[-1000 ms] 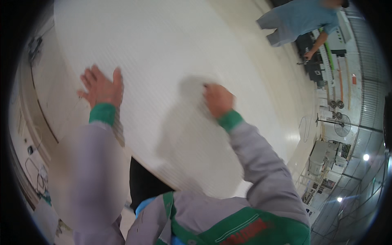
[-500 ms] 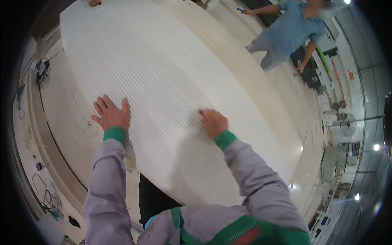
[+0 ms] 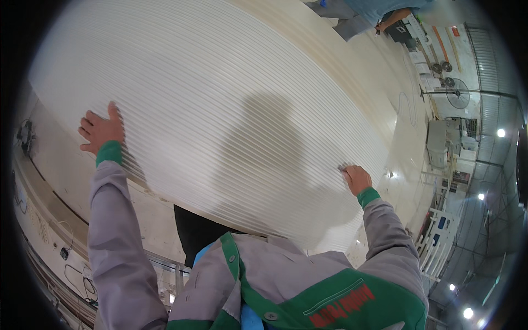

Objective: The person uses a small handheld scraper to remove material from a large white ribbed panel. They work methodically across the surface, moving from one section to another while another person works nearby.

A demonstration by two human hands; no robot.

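Item: large white ribbed sheet (image 3: 220, 110), fine parallel ridges running from 8 o'clock up toward 2 o'clock. Fills most of the view, from centre out to 11 and 1 o'clock; near edge at 6 o'clock, just ahead of the torso. Lies flat on a pale table (image 3: 60, 159), whose bare margin shows along 8 to 9 o'clock.

Left hand (image 3: 102, 131): at 9 o'clock. Palm down, fingers spread and flat, at the sheet's left border. Grip fully open; nothing held, only pressing.

Right hand (image 3: 356, 177): at 3 o'clock, near the sheet's right border. Fingers curled under, knuckles up, bearing on the surface. Whether curled around anything: cannot tell; fingertips hidden.

Also present: grey sleeves with green cuffs, green-trimmed jacket at 6 o'clock. Another person in blue (image 3: 379, 12) at 1 o'clock, well apart. Standing fan (image 3: 457, 93) and racks at 2 to 3 o'clock. Cables (image 3: 25, 132) at the table's left side, 9 o'clock.

Handling note, as judgement: best smoothed with even pressure from both hands at once, moving along the ridges rather than across, so as not to buckle the ribs. Left palm kept flat as anchor; right hand better flattened for a broader bearing. Near edge worth watching for lift.
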